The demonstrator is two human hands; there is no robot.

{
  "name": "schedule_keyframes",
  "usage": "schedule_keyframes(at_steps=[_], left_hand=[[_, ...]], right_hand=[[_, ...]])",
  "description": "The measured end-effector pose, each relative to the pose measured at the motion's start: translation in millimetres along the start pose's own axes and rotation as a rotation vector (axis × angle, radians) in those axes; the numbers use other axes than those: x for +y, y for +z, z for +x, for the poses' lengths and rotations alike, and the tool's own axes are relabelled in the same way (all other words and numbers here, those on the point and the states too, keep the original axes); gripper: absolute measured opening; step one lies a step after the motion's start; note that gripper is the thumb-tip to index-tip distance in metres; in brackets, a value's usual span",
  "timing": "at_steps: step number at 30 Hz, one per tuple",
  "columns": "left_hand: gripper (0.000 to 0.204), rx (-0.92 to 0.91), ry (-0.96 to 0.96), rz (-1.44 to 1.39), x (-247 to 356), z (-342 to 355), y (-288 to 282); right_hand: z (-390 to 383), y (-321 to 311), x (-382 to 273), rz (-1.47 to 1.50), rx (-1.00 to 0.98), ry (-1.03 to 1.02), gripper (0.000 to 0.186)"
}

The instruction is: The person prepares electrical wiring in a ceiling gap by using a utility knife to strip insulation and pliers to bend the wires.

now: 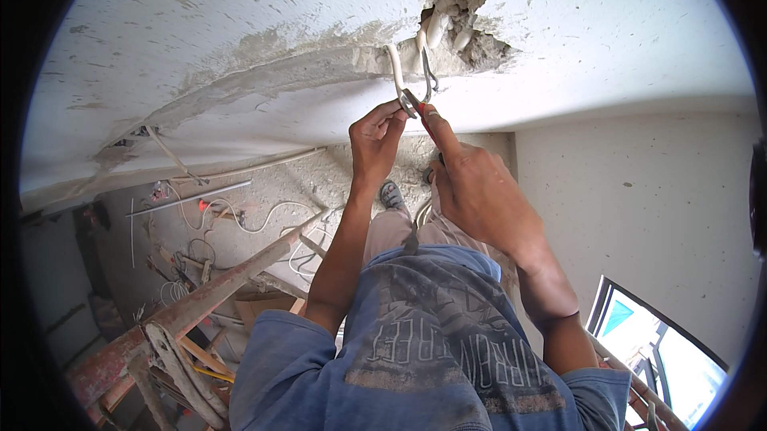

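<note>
A white cable (395, 67) comes out of the plastered wall, its end bent down to my fingers. My left hand (375, 143) pinches that end between thumb and fingertips. Wrapped round red-handled pliers (423, 113), my right hand (491, 191) keeps the dark jaws against the cable end, right beside my left fingertips. Whether the jaws bite into the cable is too small to tell. Just right of it hangs a second white cable (422, 35) with a loop of grey wire (432, 79) at its end.
Above my hands the wall has a broken hole (459, 0), with a patched plaster groove (264, 67) running left. Another cable (172, 155) sticks out farther left. Below are a rusty scaffold pole (232, 279), a loose white cable (272, 211) on the dusty floor and, at right, a window (659, 343).
</note>
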State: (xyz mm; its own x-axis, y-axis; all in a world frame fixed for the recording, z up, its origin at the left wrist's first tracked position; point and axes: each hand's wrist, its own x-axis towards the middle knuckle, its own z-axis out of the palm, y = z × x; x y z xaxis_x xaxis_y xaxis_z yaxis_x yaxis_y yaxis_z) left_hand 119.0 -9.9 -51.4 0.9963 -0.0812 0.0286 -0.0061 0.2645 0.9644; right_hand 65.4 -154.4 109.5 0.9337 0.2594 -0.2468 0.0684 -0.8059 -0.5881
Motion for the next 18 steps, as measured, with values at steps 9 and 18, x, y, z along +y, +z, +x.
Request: schedule_keyframes(at_steps=[9,18], left_hand=[[0.021,-0.002,0.032,-0.038,-0.9,0.5,1.3],[0.022,-0.012,0.120,0.053,-3.5,3.5,2.8]], right_hand=[[0.9,-4.9,0.7,-0.076,0.015,-0.078,0.067],[0.2,-12.6,0.1,-0.038,0.044,-0.098,0.062]])
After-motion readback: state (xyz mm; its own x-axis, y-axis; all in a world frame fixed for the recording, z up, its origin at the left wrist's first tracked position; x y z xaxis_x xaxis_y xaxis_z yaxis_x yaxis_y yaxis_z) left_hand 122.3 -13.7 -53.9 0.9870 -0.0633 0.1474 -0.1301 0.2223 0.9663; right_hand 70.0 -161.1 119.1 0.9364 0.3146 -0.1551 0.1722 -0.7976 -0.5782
